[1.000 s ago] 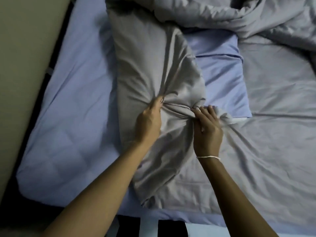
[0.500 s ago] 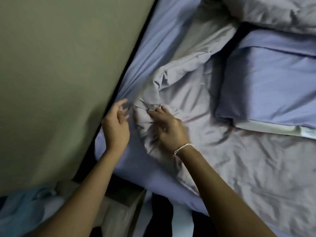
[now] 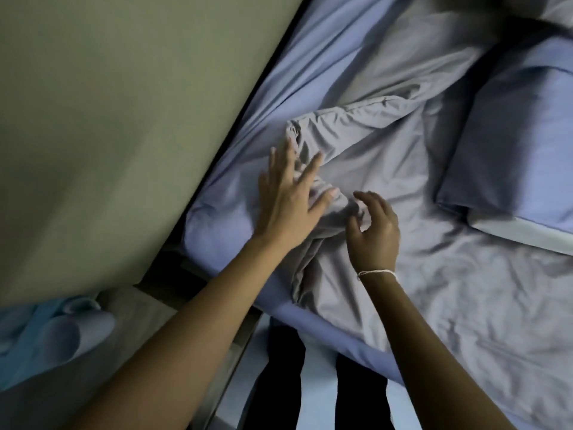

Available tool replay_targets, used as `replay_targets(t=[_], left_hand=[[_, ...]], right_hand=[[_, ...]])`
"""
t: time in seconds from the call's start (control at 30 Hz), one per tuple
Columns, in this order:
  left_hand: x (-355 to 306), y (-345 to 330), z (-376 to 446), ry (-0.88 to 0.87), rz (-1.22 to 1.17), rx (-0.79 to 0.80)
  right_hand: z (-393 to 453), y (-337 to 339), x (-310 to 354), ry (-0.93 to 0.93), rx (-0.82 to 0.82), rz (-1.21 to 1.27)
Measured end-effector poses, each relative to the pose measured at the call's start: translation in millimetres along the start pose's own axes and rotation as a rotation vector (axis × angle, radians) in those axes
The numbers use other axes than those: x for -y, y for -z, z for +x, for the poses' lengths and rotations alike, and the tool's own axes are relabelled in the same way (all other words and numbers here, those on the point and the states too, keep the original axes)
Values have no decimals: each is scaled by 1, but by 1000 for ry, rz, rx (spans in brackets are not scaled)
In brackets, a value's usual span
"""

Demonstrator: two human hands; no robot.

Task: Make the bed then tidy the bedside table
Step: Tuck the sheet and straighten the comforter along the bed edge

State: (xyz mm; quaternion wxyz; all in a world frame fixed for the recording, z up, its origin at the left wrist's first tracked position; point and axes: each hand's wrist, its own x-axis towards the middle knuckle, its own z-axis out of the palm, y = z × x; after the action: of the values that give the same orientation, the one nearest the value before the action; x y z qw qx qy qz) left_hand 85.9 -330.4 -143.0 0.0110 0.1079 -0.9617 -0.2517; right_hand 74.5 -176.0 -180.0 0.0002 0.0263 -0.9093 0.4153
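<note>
**Grey cover bunched at the near-left corner**

Grey cotton is what we work with here — the duvet (image 3: 387, 169) lies crumpled over the blue sheet (image 3: 325, 51), its corner gathered into a wad near the wall (image 3: 124, 119). Our left hand (image 3: 288, 206) lies flat on that wad, fingers spread, its grip open. Our right hand (image 3: 375, 231) curls just beside it with fingers half bent, touching the folds but pinching nothing.

To do this well, we judge the corner should be found first, then drawn toward the near-left edge of the bed while the flat palm sweeps creases outward — pull evenly, or the fabric twists.

It looks soft, thin and heavily wrinkled, with a hemmed edge showing along the far fold. A blue pillow (image 3: 514, 144) rests to the right.
</note>
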Motion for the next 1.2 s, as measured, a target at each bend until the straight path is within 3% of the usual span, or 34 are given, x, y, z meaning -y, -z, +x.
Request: replay_targets(t=[0.17, 0.3, 0.4, 0.53, 0.67, 0.8, 0.9, 1.07, 1.13, 1.2], left_hand=[[13, -41, -2, 86, 114, 82], [38, -38, -3, 110, 62, 100], [61, -15, -8, 188, 45, 90], [86, 15, -25, 240, 207, 9], [103, 18, -45, 264, 329, 0], [117, 17, -58, 317, 433, 144], [117, 16, -69, 235, 475, 204], [106, 8, -74, 223, 491, 132], [110, 3, -74, 234, 499, 120], [110, -2, -74, 218, 512, 133]], right_hand=[[2, -7, -34, -166, 207, -354], [3, -5, -45, -233, 332, -417], [10, -7, -33, -179, 310, -331], [39, -14, 4, -148, 267, -118], [87, -34, 45, -296, 226, 193], [125, -62, 75, -428, 291, 373], [143, -102, 86, -514, 345, 417], [157, -143, 87, -677, 163, 319], [161, -155, 98, -615, 134, 371], [157, -162, 116, -428, 210, 336]])
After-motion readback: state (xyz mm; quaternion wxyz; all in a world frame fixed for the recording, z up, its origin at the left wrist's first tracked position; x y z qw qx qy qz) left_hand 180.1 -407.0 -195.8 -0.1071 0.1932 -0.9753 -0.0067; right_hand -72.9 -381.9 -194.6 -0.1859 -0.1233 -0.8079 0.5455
